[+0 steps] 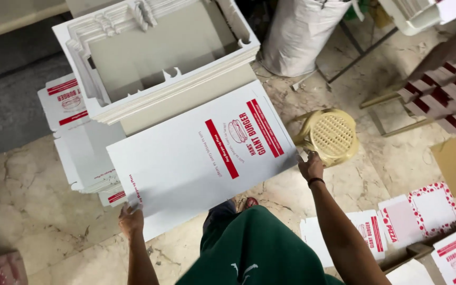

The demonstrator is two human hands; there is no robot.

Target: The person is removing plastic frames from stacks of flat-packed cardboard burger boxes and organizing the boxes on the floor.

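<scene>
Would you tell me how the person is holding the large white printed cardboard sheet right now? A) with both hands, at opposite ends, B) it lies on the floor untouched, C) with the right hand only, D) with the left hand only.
A: the left hand grips one end of the white cardboard sheet and the right hand grips the opposite end, holding it up in front of the stack of flat white blanks.

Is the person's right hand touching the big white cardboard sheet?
Touching. The head view shows the right hand gripping the right corner of the white cardboard sheet, fingers on its edge, no gap between them.
</scene>
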